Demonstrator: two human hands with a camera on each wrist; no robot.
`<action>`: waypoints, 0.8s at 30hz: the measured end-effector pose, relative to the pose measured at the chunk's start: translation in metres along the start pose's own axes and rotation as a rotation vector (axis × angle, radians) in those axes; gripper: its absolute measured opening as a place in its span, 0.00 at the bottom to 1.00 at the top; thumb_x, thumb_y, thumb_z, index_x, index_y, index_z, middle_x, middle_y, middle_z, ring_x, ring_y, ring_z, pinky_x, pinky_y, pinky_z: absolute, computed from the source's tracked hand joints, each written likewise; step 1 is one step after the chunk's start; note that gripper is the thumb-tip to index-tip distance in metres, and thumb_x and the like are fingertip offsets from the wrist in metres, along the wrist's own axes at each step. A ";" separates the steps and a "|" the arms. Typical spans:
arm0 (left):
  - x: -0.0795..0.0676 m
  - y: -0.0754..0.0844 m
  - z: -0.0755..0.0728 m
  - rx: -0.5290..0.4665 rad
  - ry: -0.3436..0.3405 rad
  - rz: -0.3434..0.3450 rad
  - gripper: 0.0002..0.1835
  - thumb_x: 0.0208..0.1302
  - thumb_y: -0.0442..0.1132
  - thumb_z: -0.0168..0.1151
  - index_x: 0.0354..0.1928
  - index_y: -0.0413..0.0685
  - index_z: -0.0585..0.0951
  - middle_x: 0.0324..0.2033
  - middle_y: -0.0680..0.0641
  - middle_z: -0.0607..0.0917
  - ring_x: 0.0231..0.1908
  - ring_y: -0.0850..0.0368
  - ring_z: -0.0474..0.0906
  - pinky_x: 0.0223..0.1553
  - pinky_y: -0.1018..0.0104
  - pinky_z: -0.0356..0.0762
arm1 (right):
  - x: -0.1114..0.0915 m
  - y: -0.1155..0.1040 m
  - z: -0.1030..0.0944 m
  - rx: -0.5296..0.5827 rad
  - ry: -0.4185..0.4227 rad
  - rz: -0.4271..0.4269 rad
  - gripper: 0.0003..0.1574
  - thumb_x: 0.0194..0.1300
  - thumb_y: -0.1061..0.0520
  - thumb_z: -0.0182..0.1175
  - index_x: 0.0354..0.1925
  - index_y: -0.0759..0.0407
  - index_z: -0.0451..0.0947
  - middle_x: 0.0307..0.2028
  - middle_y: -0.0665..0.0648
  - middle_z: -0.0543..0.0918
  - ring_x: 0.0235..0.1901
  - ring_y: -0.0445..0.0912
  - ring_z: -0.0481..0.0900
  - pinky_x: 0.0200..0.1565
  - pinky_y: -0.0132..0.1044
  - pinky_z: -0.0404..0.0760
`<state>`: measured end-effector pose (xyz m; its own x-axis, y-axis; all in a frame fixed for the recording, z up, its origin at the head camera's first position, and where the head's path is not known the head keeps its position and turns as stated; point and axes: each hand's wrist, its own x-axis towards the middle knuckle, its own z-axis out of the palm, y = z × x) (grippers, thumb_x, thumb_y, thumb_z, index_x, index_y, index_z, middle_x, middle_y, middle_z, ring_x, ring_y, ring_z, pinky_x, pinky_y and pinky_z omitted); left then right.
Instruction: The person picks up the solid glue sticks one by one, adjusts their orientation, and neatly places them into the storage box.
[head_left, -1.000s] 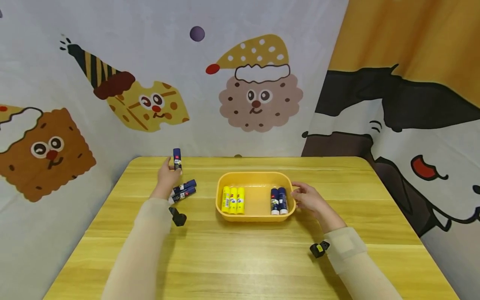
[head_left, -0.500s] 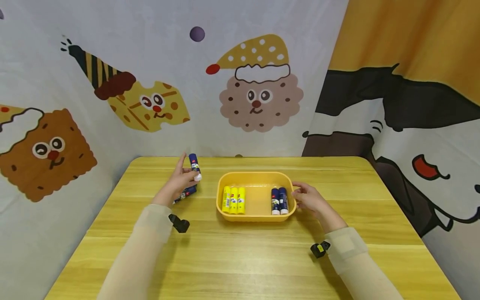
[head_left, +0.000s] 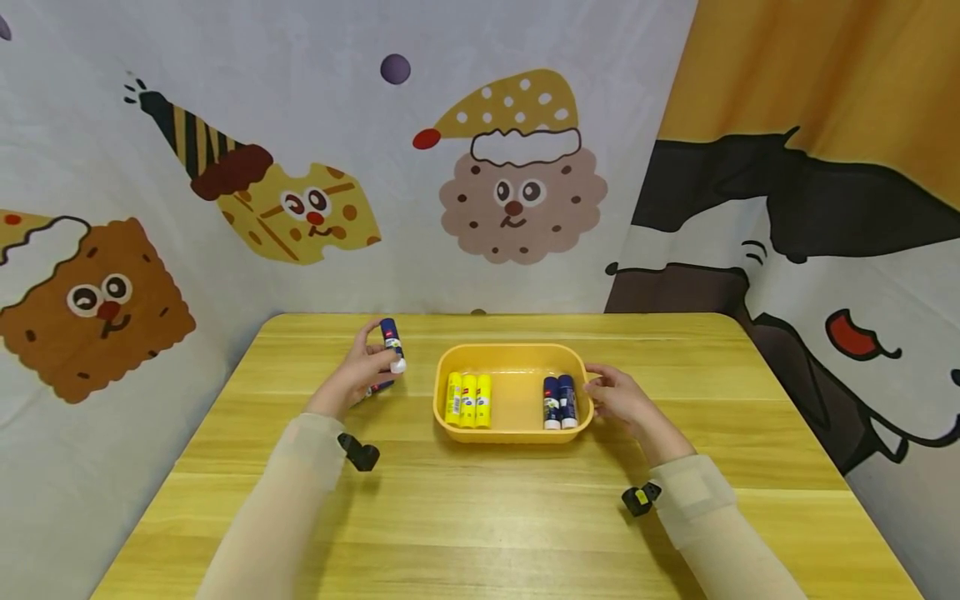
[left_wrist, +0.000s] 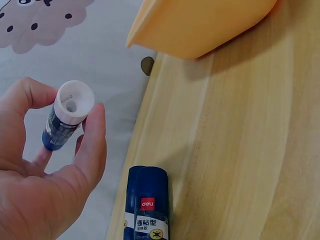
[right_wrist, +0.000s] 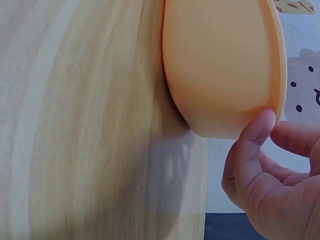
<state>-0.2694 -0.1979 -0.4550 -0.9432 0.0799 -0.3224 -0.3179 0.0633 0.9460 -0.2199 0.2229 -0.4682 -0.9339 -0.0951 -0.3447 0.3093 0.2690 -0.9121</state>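
My left hand [head_left: 348, 375] pinches a dark blue glue stick [head_left: 390, 335] above the table's back left. In the left wrist view the white end of this glue stick [left_wrist: 60, 122] faces the camera, between thumb and fingers. Two more blue glue sticks [left_wrist: 152, 202] lie side by side on the wood below, mostly covered by the hand in the head view. My right hand [head_left: 622, 400] grips the right end of a yellow plastic tray [head_left: 510, 436], thumb and finger at its rim in the right wrist view. Inside are three yellow glue sticks [head_left: 468, 400] at left and two blue ones [head_left: 559, 402] at right.
The wooden table [head_left: 480, 517] runs back to a patterned cloth [head_left: 322, 108] with cartoon biscuits, hanging right behind its far edge. A black wrist camera [head_left: 358, 452] sits at the left cuff, another camera [head_left: 641, 498] at the right.
My left hand has moved right with the blue glue stick, a short way closer to the tray, and now covers most of the two lying sticks. The right hand stays at the tray's end.
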 end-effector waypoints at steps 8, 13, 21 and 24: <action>-0.001 0.000 0.003 0.070 0.074 0.051 0.45 0.65 0.35 0.55 0.73 0.63 0.38 0.60 0.32 0.64 0.47 0.46 0.77 0.55 0.47 0.74 | 0.000 0.000 0.000 0.002 -0.008 -0.005 0.32 0.71 0.62 0.48 0.70 0.63 0.55 0.43 0.59 0.68 0.32 0.44 0.72 0.33 0.34 0.79; -0.001 0.002 0.004 0.165 0.087 0.087 0.44 0.64 0.37 0.60 0.73 0.65 0.45 0.57 0.33 0.68 0.42 0.50 0.78 0.54 0.46 0.75 | -0.001 0.000 0.000 0.007 -0.010 -0.011 0.32 0.71 0.63 0.49 0.70 0.64 0.55 0.42 0.59 0.68 0.31 0.44 0.72 0.33 0.35 0.79; -0.004 0.005 0.005 0.315 0.035 0.159 0.44 0.62 0.37 0.63 0.73 0.66 0.49 0.53 0.34 0.72 0.47 0.45 0.79 0.47 0.45 0.78 | -0.001 -0.001 0.001 0.009 -0.012 -0.009 0.31 0.71 0.62 0.48 0.70 0.64 0.55 0.42 0.59 0.68 0.33 0.45 0.73 0.34 0.35 0.79; -0.005 0.007 0.007 0.364 0.029 0.177 0.45 0.60 0.39 0.65 0.73 0.67 0.51 0.49 0.36 0.74 0.45 0.45 0.79 0.45 0.44 0.79 | -0.002 -0.001 0.001 0.009 -0.006 -0.014 0.31 0.71 0.62 0.48 0.69 0.64 0.56 0.42 0.59 0.68 0.33 0.45 0.72 0.34 0.36 0.79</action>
<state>-0.2666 -0.1910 -0.4472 -0.9843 0.0938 -0.1498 -0.1006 0.3995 0.9112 -0.2184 0.2221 -0.4674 -0.9370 -0.1042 -0.3334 0.2981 0.2587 -0.9188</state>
